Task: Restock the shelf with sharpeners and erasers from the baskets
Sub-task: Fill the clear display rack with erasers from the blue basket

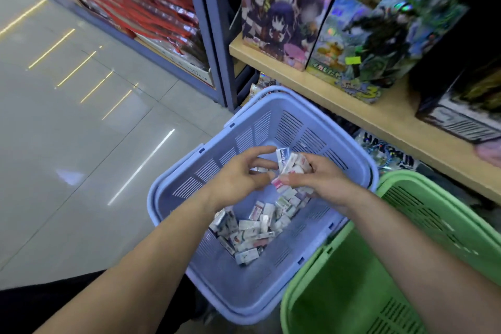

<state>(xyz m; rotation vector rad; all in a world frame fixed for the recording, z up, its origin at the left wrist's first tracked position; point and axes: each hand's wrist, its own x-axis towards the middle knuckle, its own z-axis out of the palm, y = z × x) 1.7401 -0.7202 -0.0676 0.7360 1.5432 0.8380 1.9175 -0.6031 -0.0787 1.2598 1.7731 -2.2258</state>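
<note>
Right hand clamped a fistful of erasers (over blue basket) | left hand half-curled beside them, grip unclear.

This is a shop. A long light wooden shelf holds big colourful cartoon picture boxes, one with a small yellow sticker. A blue plastic shopping basket of little wrapped erasers and a green plastic shopping basket sit on the shiny grey tiled floor.
</note>
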